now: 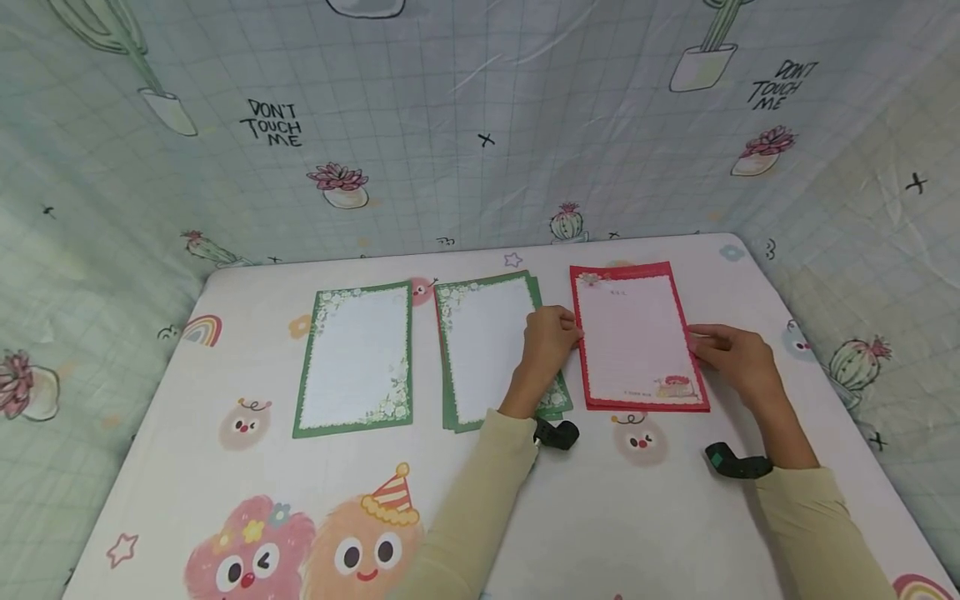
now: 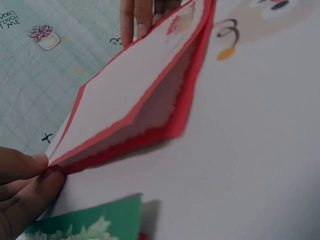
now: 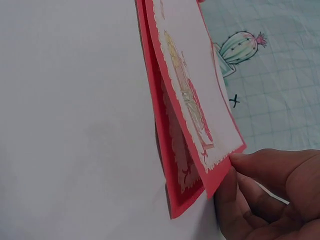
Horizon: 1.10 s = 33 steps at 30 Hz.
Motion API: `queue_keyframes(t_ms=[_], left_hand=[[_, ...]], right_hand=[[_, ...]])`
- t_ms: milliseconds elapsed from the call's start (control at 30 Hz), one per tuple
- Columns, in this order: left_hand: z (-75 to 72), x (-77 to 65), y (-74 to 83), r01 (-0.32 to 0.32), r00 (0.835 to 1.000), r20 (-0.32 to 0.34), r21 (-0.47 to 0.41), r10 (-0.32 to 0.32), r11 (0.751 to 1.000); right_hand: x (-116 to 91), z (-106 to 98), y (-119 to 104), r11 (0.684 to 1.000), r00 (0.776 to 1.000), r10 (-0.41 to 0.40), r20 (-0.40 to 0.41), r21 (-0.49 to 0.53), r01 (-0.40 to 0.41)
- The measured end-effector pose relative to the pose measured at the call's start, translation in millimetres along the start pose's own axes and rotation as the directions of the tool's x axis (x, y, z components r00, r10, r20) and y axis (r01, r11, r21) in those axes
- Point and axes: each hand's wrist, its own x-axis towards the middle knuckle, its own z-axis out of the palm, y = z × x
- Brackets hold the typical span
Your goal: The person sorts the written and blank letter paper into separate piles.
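Note:
Two or more red-bordered sheets of letter paper (image 1: 633, 333) lie stacked at the right of the table, with a small cake picture in the top one's lower right corner. My left hand (image 1: 551, 337) pinches their left edge between thumb (image 2: 22, 162) and fingers. At the right edge, my right hand (image 1: 738, 358) pinches the top sheet, its thumb (image 3: 270, 165) on the upper side. In both wrist views the top sheet is raised, leaving a gap above the red-bordered sheet under it (image 3: 175, 200). My left forearm passes over a pile of green-bordered sheets (image 1: 480, 333).
A separate green-bordered sheet (image 1: 356, 358) with white flowers lies at the left. A trace of red shows under the middle green pile's edge. The table cover (image 1: 615, 517) has cartoon prints, and a patterned cloth (image 1: 420, 167) hangs behind and at both sides.

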Motion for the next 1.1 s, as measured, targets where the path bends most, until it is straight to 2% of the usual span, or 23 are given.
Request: queue_keyframes(t_ms=[100, 200, 300, 433, 533, 667, 900, 1100], left_hand=[[-1.3, -1.3, 1.9, 0.005, 1.000, -0.012, 0.071, -0.004, 0.997], [-3.0, -2.6, 3.6, -0.001, 1.000, -0.018, 0.085, 0.002, 0.996], [-9.4, -3.0, 2.4, -0.028, 0.999, -0.016, 0.055, 0.029, 0.998], [-25.9, -2.8, -6.4, -0.074, 0.997, 0.031, -0.036, 0.075, 0.997], [-42.2, -3.6, -16.4, -0.104, 0.990, 0.089, -0.086, 0.112, 0.991], [-67.5, -5.7, -29.0, -0.128, 0.982, 0.130, -0.085, 0.138, 0.988], [-122.4, -15.6, -47.2, -0.069, 0.996, 0.064, -0.001, 0.069, 0.998], [-166.3, -29.3, -58.9, -0.058, 0.998, 0.036, 0.007, 0.057, 0.998]], right_hand=[[0, 1, -1, 1.000, 1.000, -0.001, -0.002, -0.011, 0.001], [-1, 1, -2, 1.000, 1.000, -0.002, -0.011, -0.025, 0.002], [-5, -1, -3, 0.999, 0.999, -0.015, -0.031, -0.051, 0.013], [-13, -6, -11, 0.997, 0.998, -0.046, -0.053, -0.072, 0.043], [-18, -6, -23, 0.995, 0.996, -0.078, -0.040, -0.061, 0.076], [-22, 0, -40, 0.987, 0.988, -0.151, -0.011, -0.053, 0.150], [-23, 26, -67, 0.970, 0.970, -0.239, 0.045, -0.033, 0.241], [-21, 48, -87, 0.956, 0.952, -0.292, 0.088, 0.002, 0.293]])
